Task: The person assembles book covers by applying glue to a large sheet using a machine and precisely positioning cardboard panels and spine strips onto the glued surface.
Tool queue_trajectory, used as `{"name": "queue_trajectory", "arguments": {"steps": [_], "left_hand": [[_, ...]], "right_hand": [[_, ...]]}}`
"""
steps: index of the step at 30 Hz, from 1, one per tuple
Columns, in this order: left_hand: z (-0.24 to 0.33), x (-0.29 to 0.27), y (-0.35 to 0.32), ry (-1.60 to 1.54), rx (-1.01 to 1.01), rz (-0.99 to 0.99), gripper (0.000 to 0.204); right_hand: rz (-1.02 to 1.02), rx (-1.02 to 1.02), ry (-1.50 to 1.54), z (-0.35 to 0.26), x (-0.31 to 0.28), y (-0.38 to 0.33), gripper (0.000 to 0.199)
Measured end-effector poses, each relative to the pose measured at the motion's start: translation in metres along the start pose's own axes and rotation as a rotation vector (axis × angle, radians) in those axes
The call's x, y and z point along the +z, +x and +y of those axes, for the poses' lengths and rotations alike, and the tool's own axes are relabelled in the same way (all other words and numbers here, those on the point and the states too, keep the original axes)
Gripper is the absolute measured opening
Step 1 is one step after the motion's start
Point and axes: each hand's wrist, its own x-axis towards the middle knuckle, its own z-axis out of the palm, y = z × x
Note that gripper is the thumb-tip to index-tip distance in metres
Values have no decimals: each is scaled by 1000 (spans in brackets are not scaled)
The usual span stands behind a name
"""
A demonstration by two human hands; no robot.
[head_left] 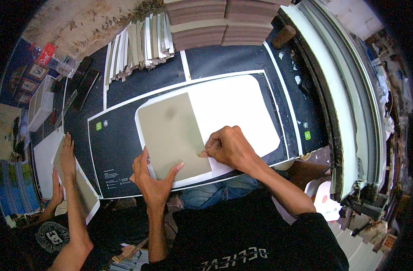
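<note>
A beige-grey board (172, 135) lies flat over the left part of a larger white sheet with rounded corners (236, 106). At the board's lower left corner, my left hand (154, 180) is spread, its thumb resting on the board and its index finger along the left edge. My right hand (231, 147) is closed in a pinch at the board's right edge, above the white sheet. Its fingertips touch that edge; whether anything sits between them is hidden. Both sheets rest on a black printed table covering with white border lines (118, 149).
Left of me, a co-worker's hands (67, 165) handle another grey board on white paper. Narrow board strips (141, 43) and tall stacks of brown-grey boards (224, 22) stand at the back. A long pale machine (346, 95) flanks the right; a clear bottle (62, 63) is at the far left.
</note>
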Motion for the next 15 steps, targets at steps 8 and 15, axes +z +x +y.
{"name": "queue_trajectory", "arguments": {"steps": [8,15], "left_hand": [[0,-1,1,-15,-24,-56,104],[31,-2,33,-102,243,-12,98]], "right_hand": [[-13,-5,5,3,-2,2,15],[-30,13,-12,0,-2,4,15]]}}
